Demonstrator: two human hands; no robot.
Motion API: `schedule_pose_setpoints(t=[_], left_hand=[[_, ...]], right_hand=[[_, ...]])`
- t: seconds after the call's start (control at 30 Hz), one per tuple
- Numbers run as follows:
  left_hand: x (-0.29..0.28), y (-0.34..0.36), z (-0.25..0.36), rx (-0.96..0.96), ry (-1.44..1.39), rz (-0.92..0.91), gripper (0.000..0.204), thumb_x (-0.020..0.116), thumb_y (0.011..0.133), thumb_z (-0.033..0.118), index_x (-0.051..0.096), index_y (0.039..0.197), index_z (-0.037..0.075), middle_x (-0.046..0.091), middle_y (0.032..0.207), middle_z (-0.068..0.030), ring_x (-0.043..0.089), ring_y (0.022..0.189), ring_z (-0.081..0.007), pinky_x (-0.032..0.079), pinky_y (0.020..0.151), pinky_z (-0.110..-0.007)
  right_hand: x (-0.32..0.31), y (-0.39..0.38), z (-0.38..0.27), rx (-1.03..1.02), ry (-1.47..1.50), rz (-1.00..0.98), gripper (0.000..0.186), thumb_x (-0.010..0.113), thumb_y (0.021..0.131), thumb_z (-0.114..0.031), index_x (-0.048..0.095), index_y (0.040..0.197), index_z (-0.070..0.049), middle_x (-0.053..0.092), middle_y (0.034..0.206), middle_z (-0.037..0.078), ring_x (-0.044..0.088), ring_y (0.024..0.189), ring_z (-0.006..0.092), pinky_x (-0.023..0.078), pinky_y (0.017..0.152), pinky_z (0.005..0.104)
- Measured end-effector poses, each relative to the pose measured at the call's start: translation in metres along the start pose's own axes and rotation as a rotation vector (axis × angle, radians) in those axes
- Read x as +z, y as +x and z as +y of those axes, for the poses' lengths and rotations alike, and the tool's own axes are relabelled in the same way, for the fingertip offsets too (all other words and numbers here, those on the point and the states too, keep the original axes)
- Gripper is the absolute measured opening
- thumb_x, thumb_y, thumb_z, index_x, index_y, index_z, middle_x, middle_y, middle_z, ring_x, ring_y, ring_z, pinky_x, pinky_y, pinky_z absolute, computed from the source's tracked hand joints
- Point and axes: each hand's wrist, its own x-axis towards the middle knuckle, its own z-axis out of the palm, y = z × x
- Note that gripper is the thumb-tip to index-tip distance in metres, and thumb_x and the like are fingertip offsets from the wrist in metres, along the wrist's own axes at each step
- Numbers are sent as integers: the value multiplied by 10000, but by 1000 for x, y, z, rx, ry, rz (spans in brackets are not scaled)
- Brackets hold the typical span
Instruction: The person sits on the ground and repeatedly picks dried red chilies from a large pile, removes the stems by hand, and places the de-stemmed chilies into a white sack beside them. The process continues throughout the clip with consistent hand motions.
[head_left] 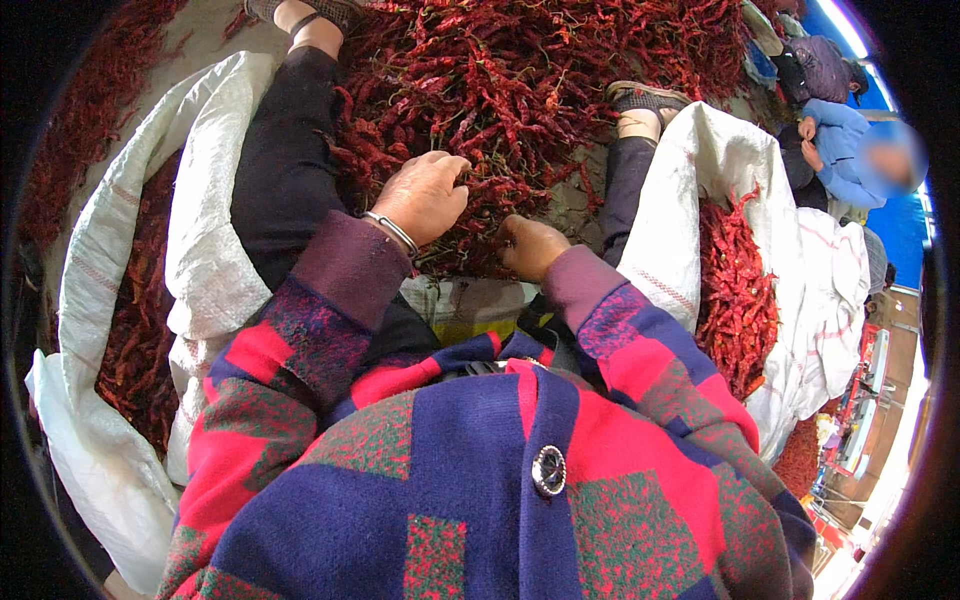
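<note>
A large heap of dried red chili peppers (480,90) with some greenish stems spreads between my outstretched legs. My left hand (425,196), a silver bangle on its wrist, is at the near edge of the heap. Its fingers curl inward, and their tips are hidden. Slightly nearer and to the right, my right hand (532,247) is closed, knuckles bent, beside the peppers. Whatever lies within either hand does not show. Below the hands, a pale container edge with some yellow (470,305) shows between my legs.
An open white woven sack (215,200) with chilies inside stands at my left. Another white sack (680,230) at my right holds bright red chilies (738,290). Further right sits a person in a blue top (840,150); another person's dark purple clothing (822,68) is beyond.
</note>
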Motion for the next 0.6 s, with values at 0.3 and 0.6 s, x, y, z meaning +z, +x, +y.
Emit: schedule_pose_setpoints(t=[0.3,0.6], left_hand=[[-2,0,2,-70,-35,-108,282,483,708,168,521,930,-1,526,920,-183,488,894,-309,385,783,-354],[-1,-2,10,-144,-15,-337,272,452,719,201,547,895,16,558,864,-156,532,800,-291,421,698,-349]], right_hand=[[-15,-4,28,-84,723,-67,195,556,725,-195,565,813,-21,563,689,51,503,629,134,404,577,272],[-57,-29,-23,-137,1208,-279,167,519,762,-178,521,808,-17,464,570,-9,391,436,42,283,373,157]])
